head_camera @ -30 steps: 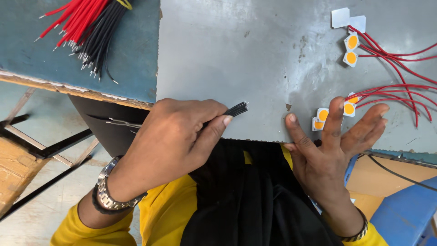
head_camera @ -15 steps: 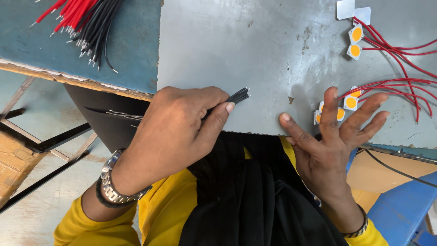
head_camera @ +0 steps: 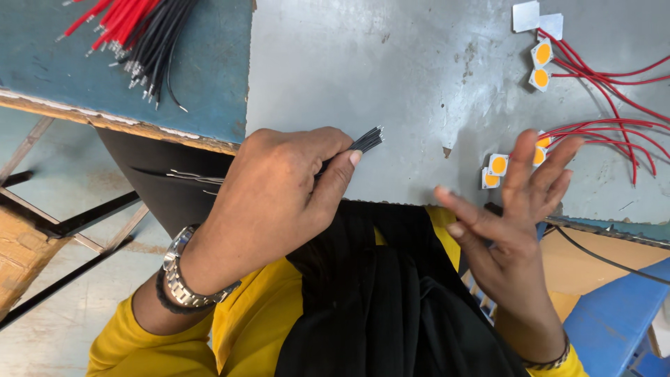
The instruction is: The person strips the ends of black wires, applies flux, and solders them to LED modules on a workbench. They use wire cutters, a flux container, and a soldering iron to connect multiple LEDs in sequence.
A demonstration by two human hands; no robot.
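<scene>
1. Gripping a bundle of short black wires (head_camera: 366, 142), the left hand (head_camera: 279, 199) was clenched around it just above the near edge of the grey worktop (head_camera: 391, 84), with the stripped ends poking out past the thumb and pointing toward the right.
2. The right hand (head_camera: 513, 223) hung released, fingers spread, palm turned toward the left hand, holding nothing; its fingertips stood just in front of some small white squares with orange discs (head_camera: 497, 166) that trailed red leads (head_camera: 607, 129).
3. Further such squares (head_camera: 541, 64) lay toward the far right of the worktop, also on red leads, with two plain white squares (head_camera: 537, 15) beyond them.
4. A loose stock of red and black wires (head_camera: 136, 31) lay well apart on the blue board (head_camera: 202, 91) at far left.
5. The step in hand looked like evening up or sorting the black bundle before drawing wires from it, though that is a judgement.
6. The next move would likely call for the open hand to close in on the exposed tips and pinch out wires without letting the rest slip from the fist.
</scene>
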